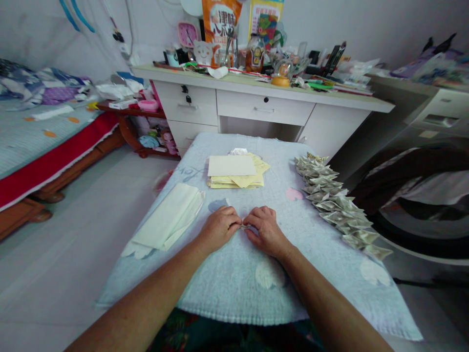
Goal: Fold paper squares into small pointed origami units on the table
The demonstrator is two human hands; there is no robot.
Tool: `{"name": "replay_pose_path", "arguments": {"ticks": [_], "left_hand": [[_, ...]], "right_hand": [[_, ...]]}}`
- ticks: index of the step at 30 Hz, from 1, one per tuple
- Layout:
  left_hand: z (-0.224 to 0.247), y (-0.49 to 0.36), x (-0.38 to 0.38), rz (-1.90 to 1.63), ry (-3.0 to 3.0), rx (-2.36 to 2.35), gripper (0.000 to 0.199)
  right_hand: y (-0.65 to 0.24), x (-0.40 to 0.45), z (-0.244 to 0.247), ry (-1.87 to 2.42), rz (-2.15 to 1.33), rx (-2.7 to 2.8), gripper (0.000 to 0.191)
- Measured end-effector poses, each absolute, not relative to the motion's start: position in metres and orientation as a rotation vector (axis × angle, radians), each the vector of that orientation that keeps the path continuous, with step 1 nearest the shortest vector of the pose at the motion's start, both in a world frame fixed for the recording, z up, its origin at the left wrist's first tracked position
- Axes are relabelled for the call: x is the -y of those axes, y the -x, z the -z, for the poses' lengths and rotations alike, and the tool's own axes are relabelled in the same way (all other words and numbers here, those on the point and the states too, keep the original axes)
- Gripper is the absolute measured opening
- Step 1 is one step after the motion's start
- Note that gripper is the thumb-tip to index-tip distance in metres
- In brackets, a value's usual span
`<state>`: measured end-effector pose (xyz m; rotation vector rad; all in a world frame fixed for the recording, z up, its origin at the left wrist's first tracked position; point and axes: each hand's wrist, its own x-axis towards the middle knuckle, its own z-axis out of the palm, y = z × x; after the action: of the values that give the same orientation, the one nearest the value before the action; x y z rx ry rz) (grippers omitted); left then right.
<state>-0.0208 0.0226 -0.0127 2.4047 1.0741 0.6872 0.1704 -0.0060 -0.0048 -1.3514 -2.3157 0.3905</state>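
Note:
My left hand [221,228] and my right hand [267,231] meet over the middle of the cloth-covered table [227,288]. Between their fingertips is a small piece of folded paper [245,226], pinched from both sides and mostly hidden. Beyond the hands lies a stack of yellow paper [236,183] with a pale card [231,166] on top. To the left of my left hand rests a folded pale sheet [170,216]. A long row of pointed, folded paper pieces [331,208] runs along the table's right side.
A white desk [190,105] crowded with jars, packets and a pink clock [187,34] stands behind the table. At the left is a bed [47,127] beside a low red-brown shelf [135,113]. A front-loading washing machine [432,117] stands close on the right.

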Motion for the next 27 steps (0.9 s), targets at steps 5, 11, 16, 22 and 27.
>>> {"name": "replay_pose_path", "arguments": {"ticks": [5,11,16,22,27], "left_hand": [[0.0129,0.0201,-0.0231,-0.681,-2.414,-1.084,0.015],[0.0135,0.0189,-0.0218,-0.699,-2.378,-1.114,0.013],[0.0118,0.0187,-0.0206,-0.740,-2.286,-1.169,0.023],[0.0125,0.0176,-0.0200,-0.735,-2.296,-1.200,0.011],[0.0139,0.0178,-0.0218,-0.704,-2.303,-1.185,0.009]], "right_hand": [[-0.1678,0.0039,0.0068,1.372,-0.372,2.295,0.010],[-0.1640,-0.0003,0.0077,1.411,-0.364,2.282,0.010],[-0.1638,-0.0022,0.0080,1.441,-0.418,2.253,0.011],[-0.1651,-0.0020,0.0083,1.451,-0.464,2.233,0.010],[-0.1642,-0.0011,0.0078,1.463,-0.469,2.223,0.010]]}}
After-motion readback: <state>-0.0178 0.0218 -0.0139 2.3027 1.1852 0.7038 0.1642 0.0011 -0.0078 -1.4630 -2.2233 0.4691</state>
